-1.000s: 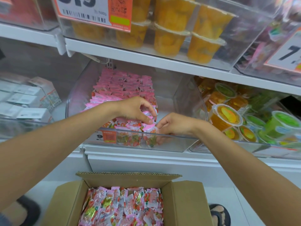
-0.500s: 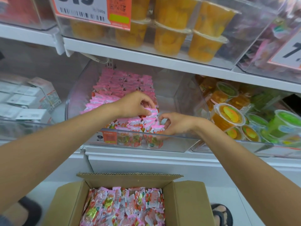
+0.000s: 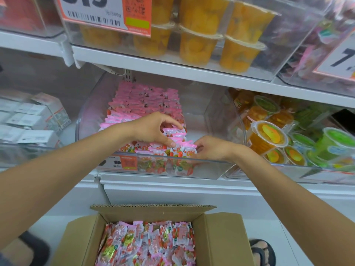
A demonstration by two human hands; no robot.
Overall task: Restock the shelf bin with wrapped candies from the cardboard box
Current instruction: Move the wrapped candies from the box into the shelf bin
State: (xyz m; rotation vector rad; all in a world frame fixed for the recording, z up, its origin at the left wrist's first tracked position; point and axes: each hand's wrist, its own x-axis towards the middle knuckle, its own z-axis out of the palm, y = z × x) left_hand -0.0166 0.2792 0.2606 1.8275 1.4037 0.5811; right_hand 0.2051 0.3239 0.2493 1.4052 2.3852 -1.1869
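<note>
- In the clear shelf bin [image 3: 221, 116], the left hand [image 3: 151, 129] grips pink wrapped candies [image 3: 146, 104].
- The right hand [image 3: 210, 148] pinches the front row's right end.
- Below, the cardboard box [image 3: 222, 239] holds more.

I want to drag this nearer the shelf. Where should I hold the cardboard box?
Likely its two side walls just under the folded-out flaps, coming in from left and right together. The cardboard box stands open and full of candies, so the thin flaps alone would probably bend.
</note>
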